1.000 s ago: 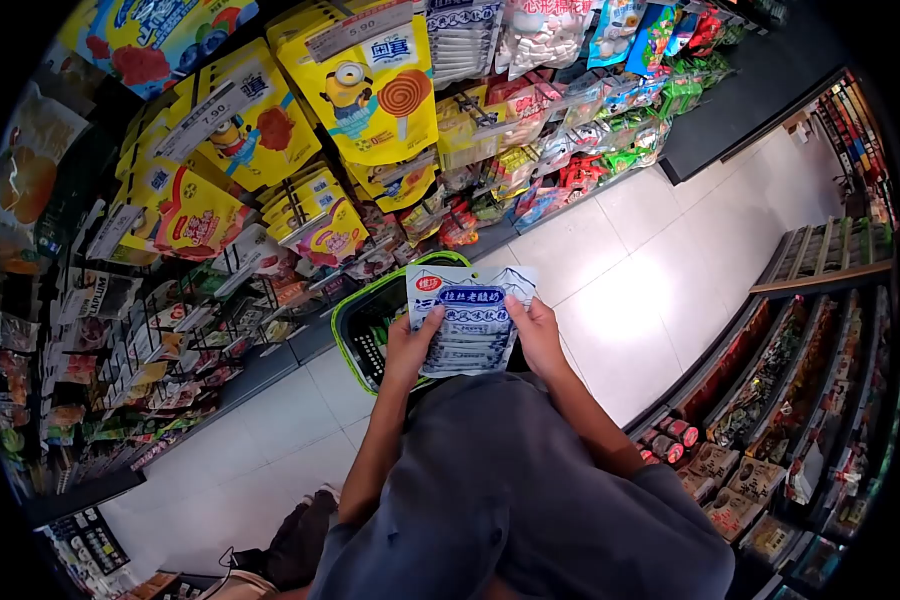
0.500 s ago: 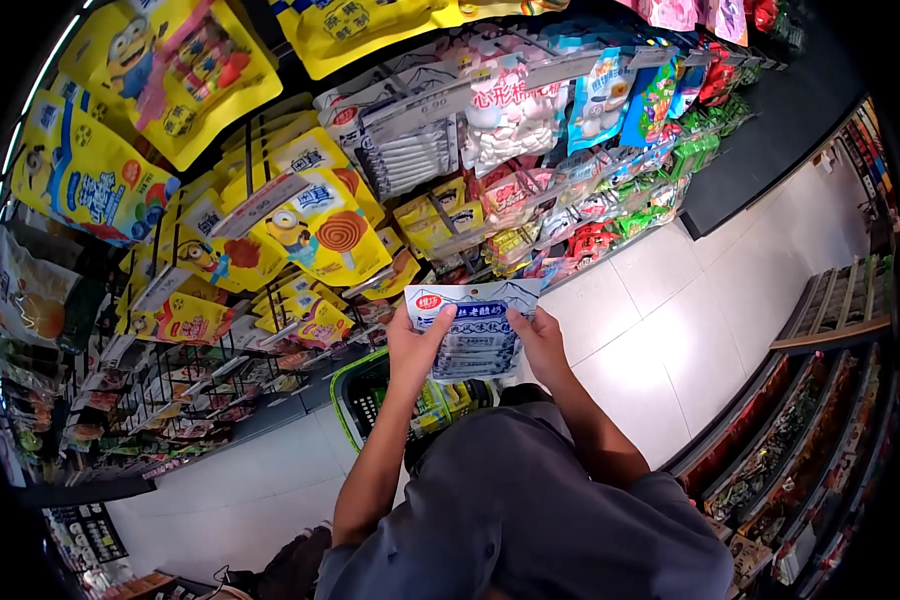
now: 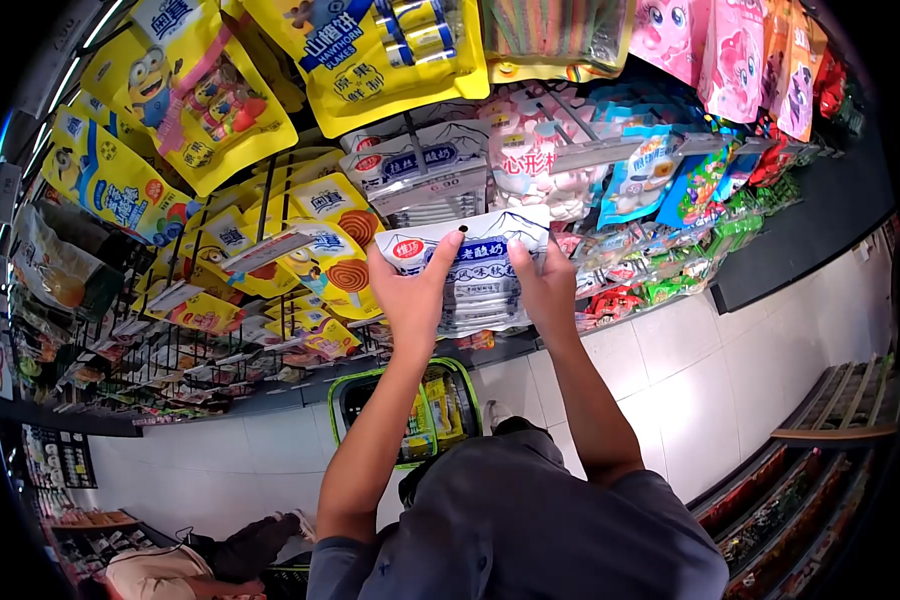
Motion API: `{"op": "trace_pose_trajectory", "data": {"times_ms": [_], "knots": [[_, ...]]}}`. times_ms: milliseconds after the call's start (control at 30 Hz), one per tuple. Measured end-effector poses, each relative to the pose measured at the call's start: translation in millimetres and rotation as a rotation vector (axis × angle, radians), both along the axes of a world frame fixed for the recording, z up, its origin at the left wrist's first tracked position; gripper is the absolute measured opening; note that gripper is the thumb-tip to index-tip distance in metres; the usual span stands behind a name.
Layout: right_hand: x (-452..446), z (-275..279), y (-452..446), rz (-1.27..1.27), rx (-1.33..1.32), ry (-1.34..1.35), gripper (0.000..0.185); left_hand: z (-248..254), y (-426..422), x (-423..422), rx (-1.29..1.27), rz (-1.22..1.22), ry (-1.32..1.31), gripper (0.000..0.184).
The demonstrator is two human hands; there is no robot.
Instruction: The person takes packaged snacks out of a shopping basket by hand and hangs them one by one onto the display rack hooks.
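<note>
A white and blue candy bag (image 3: 478,278) with a red oval logo and a hang hole at its top is held in front of the rack. My left hand (image 3: 410,292) grips its left side, thumb across the front. On the right side, my right hand (image 3: 547,288) has it pinched, thumb on the front too. Similar white and blue bags (image 3: 420,157) hang on a hook just behind and above, by a price tag (image 3: 438,186). Pink bags of marshmallows (image 3: 532,140) hang to their right.
A green-rimmed shopping basket (image 3: 345,382) with yellow packs (image 3: 440,408) stands on the floor below my hands. Yellow snack bags (image 3: 390,70) hang at upper left on protruding hooks. Low shelves (image 3: 770,510) stand at right. Another person (image 3: 185,570) is at lower left.
Both hands have moved up with the candy bag, closer to the hanging bags. The view has shifted, and more of the other person shows at lower left.
</note>
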State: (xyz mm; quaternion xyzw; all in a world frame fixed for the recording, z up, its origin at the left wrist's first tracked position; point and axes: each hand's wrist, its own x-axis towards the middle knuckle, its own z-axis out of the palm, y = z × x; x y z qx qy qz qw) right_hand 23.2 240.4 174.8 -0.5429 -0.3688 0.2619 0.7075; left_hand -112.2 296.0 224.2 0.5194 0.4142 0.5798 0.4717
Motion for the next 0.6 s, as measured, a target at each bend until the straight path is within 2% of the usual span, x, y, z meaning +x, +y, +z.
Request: {"op": "trace_pose_trajectory", "data": {"times_ms": [167,300,600], "knots": [[8.6,21.8,24.4,0.124,0.005,0.095,0.028,8.6,22.7,10.8,0.09,0.082,-0.049,0.049],[9.2,23.0,34.1,0.094,-0.033,-0.027,0.027,10.7,30.4,8.1,0.12,0.125,-0.033,0.051],[11.2,32.4,49.1,0.076,0.09,-0.083,0.026,5.3,38.0,9.6,0.163,0.151,0.005,0.044]]}}
